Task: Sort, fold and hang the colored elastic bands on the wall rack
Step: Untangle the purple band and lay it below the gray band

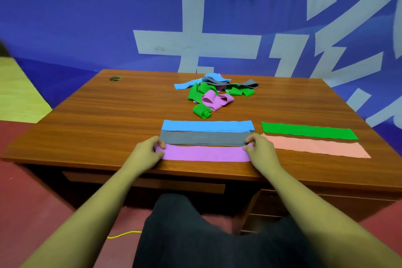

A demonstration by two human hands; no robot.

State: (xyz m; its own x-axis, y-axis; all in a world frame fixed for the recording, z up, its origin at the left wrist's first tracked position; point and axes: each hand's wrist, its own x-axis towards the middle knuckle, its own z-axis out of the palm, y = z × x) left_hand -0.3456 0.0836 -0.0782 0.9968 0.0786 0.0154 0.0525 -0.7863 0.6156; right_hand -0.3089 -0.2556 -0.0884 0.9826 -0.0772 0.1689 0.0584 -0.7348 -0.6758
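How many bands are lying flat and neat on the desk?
5: blue, grey and purple in a column, purple pinched by the left hand and right hand; green and pink to their right. Grey looks layered, so more may hide beneath.

Indoor light, even and fairly bright, falling from above. Colours heavily saturated. Dull sheen across reddish-brown wooden desk top; no hard glare. Thin soft shadows under left hand and right hand at ends of flat purple elastic band. Space beneath desk near-black. Centre sharp; blue-and-white wall banner bows toward the edges, dark smear far left.
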